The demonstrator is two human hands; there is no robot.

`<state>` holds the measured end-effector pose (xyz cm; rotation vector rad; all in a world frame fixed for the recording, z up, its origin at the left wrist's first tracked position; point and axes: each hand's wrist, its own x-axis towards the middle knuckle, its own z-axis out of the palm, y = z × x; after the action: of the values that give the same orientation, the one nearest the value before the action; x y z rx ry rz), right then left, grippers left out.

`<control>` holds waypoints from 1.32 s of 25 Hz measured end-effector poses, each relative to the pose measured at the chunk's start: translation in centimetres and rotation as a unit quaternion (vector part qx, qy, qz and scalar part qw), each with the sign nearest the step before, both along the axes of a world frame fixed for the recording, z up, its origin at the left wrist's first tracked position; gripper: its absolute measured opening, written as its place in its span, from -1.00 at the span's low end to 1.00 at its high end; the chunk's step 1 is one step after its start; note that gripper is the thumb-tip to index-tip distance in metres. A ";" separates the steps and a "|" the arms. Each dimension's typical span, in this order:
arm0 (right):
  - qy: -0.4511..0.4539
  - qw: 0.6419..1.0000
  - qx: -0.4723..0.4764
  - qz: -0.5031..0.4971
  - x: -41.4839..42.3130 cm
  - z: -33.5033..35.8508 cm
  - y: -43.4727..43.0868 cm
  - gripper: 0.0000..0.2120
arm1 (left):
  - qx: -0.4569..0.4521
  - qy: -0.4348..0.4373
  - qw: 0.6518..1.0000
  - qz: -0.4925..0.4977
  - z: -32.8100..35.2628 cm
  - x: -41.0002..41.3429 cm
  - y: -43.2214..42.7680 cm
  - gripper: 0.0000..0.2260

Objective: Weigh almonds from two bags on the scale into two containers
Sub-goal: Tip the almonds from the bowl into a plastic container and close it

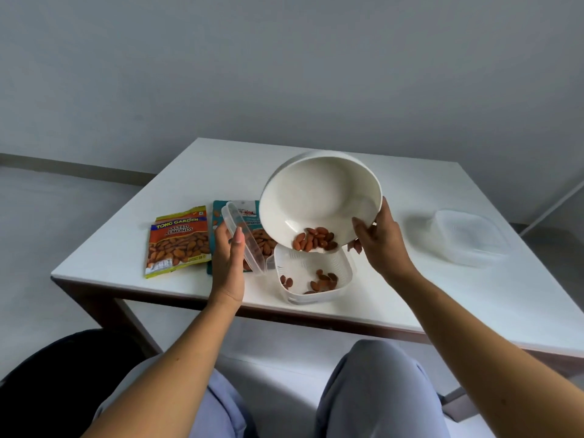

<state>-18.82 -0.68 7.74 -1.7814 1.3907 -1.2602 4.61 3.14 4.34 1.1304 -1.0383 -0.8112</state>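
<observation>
the right hand (377,245) grips the rim of a white bowl (319,197) tipped steeply above the open container (311,275) — almonds (314,241) bunch at its low edge, a few already in the container. just left of the container, the left hand (229,254) clasps the clear lid (243,241) — two almond bags (178,241) lie beyond.

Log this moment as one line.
right hand: tipping bowl | almonds: sliding into open container | left hand: holding lid
</observation>
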 end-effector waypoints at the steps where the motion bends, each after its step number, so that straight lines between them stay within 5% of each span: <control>1: -0.005 1.000 -0.018 -0.002 0.0 -0.1 0.2 -0.72 | 0.003 0.004 1.000 0.001 0.0 0.0 0.1 -0.73; 11: -0.079 0.992 -0.089 -0.043 0.7 -0.4 0.0 -0.78 | -0.005 -0.003 1.000 0.009 -1.3 0.7 -0.8 -0.54; 17: -0.135 0.984 0.062 -0.094 1.4 2.0 -3.9 -0.52 | 0.012 0.013 1.000 0.018 -0.7 0.2 -0.8 -0.64; 22: -0.165 0.947 0.231 -0.151 1.8 1.7 -8.1 -0.63 | 0.009 0.000 1.000 0.011 -0.8 0.4 -0.6 -0.56; 33: -0.097 0.953 0.227 -0.175 2.3 -0.3 -8.3 -0.58 | 0.012 -0.001 1.000 -0.009 -0.9 0.5 -0.8 -0.52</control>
<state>-16.50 -8.95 7.47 -1.1069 1.7574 -1.1283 5.12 2.35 3.47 1.1446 -1.0439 -0.8387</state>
